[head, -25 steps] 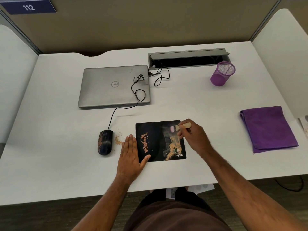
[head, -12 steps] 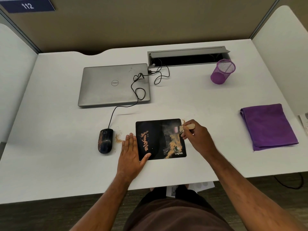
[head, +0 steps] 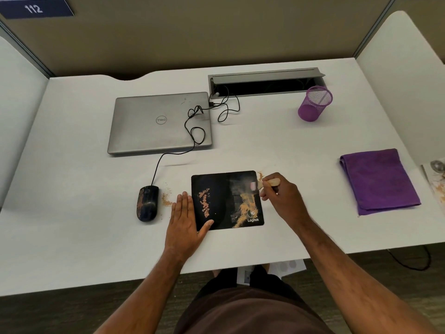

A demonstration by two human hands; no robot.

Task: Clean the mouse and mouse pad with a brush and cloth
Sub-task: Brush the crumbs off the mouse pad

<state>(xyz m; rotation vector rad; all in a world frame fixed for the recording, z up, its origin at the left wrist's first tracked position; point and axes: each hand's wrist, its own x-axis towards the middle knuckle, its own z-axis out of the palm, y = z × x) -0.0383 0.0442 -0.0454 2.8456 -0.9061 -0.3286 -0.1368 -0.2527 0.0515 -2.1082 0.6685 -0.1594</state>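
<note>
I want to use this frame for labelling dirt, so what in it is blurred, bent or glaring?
Head view: the brush tip is smeared by motion; the mouse pad and its powder stay sharp; the wide lens bows the desk edges and side panels; light is soft and even, with faint shadows and no glare on the laptop.

My left hand (head: 184, 219) lies flat at the left edge of the black mouse pad (head: 222, 189), thumb on the pad. My right hand (head: 280, 196) grips the wooden brush (head: 267, 183), bristles at the pad's upper right corner. Tan powder streaks the pad and the mouse (head: 147, 203) to its left. A folded purple cloth (head: 379, 180) lies well to the right on the white tabletop (head: 72, 213).
</note>
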